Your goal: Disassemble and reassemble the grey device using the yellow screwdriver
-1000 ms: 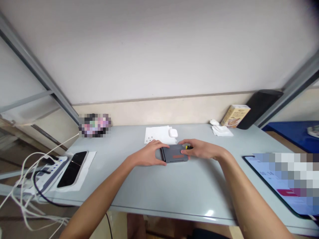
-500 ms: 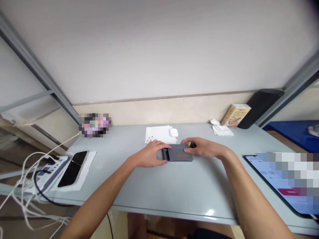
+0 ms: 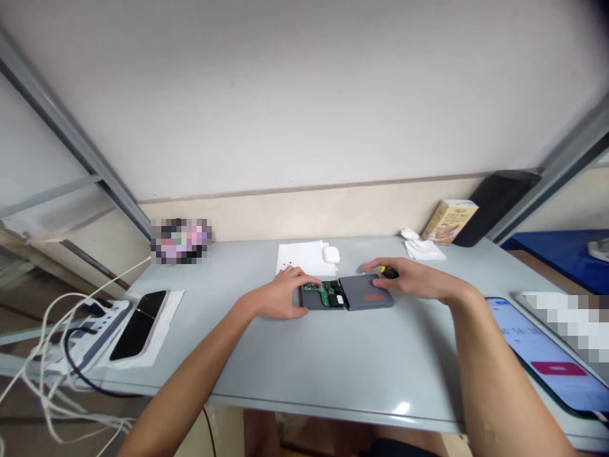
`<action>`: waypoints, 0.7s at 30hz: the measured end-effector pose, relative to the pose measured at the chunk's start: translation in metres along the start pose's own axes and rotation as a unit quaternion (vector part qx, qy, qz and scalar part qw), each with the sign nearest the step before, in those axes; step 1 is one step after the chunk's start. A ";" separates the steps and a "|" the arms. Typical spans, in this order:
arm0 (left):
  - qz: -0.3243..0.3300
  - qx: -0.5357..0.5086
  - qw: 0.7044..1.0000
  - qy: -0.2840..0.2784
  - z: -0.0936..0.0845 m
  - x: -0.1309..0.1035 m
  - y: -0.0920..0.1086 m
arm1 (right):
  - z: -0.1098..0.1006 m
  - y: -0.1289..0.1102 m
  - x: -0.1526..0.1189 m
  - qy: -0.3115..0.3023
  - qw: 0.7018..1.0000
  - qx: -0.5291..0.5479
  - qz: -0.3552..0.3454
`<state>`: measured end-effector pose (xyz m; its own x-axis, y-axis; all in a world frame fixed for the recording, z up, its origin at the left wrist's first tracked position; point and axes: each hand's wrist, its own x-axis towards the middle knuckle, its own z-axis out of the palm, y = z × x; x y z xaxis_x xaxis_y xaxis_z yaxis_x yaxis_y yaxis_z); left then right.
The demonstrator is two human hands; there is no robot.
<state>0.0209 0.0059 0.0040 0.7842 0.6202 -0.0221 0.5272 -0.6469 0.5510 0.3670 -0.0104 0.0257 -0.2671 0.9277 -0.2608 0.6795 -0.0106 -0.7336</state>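
Observation:
A grey casing (image 3: 364, 293) with a reddish patch lies on the table, its left end beside a tray carrying a green circuit board (image 3: 328, 295). My left hand (image 3: 285, 293) grips the tray's left end between thumb and fingers. On the right, my right hand (image 3: 404, 278) pinches the casing's right end and also keeps a black and yellow tool (image 3: 389, 272) in its grasp. The board shows black parts and a white label. Whether the tray still sits inside the casing's edge is hard to tell.
Behind the hands are white paper (image 3: 299, 255) with small dark specks and a white case (image 3: 331, 255). A phone (image 3: 139, 324) and power strip (image 3: 104, 333) lie left; a lit screen (image 3: 547, 355) lies right. A yellow box (image 3: 450, 221) stands behind.
My right hand and the casing have moved right, while my left hand has shifted slightly left with the tray. Much more of the circuit board now shows between them.

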 end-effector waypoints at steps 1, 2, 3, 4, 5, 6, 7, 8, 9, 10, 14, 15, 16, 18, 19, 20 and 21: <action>-0.001 0.000 1.000 -0.003 0.000 0.000 0.001 | 0.000 -0.005 -0.002 0.032 0.999 0.017 -0.002; -0.002 0.001 1.000 -0.006 0.001 0.000 0.001 | 0.001 -0.011 -0.004 0.073 0.996 0.043 0.000; -0.003 0.003 1.000 -0.009 0.001 0.000 0.002 | 0.002 -0.017 -0.005 0.126 0.988 0.085 0.001; -0.004 0.005 1.000 -0.010 0.002 0.000 0.002 | 0.004 -0.023 -0.005 0.175 0.974 0.143 -0.003; -0.005 0.008 1.000 -0.013 0.003 0.000 0.002 | 0.007 -0.030 -0.003 0.218 0.950 0.221 -0.029; -0.006 0.009 1.000 -0.014 0.003 0.000 0.001 | 0.011 -0.037 -0.001 0.243 0.922 0.293 -0.066; -0.007 0.011 1.000 -0.016 0.003 0.000 0.001 | 0.016 -0.043 0.002 0.262 0.894 0.348 -0.102; -0.008 0.011 1.000 -0.016 0.003 0.000 0.000 | 0.022 -0.050 0.006 0.269 0.871 0.390 -0.127; -0.007 0.011 1.000 -0.017 0.003 0.000 0.000 | 0.028 -0.055 0.010 0.276 0.851 0.422 -0.143; -0.007 0.012 1.000 -0.017 0.002 0.000 0.000 | 0.035 -0.060 0.014 0.277 0.835 0.450 -0.152; -0.002 0.014 1.000 -0.021 -0.001 0.000 0.000 | 0.064 -0.069 0.028 0.264 0.794 0.523 -0.160; -0.001 0.014 1.000 -0.020 -0.002 0.000 0.001 | 0.071 -0.069 0.031 0.272 0.793 0.518 -0.169; 0.000 0.014 1.000 -0.019 -0.002 0.000 0.001 | 0.077 -0.070 0.033 0.288 0.795 0.504 -0.177; 0.002 0.014 1.000 -0.015 -0.003 0.000 0.000 | 0.087 -0.069 0.034 0.319 0.808 0.457 -0.193; 0.004 0.015 1.000 -0.014 -0.003 0.000 0.000 | 0.091 -0.069 0.034 0.330 0.812 0.437 -0.200; 0.005 0.016 1.000 -0.013 -0.003 0.000 -0.001 | 0.094 -0.070 0.034 0.337 0.817 0.421 -0.204; 0.005 0.017 1.000 -0.013 -0.002 0.000 -0.001 | 0.097 -0.070 0.033 0.343 0.821 0.407 -0.207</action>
<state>0.0198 0.0077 0.0054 0.7976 0.6020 -0.0382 0.5293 -0.6681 0.5230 0.2445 -0.0148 0.0077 0.2782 0.9035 0.3260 -0.1296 0.3716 -0.9193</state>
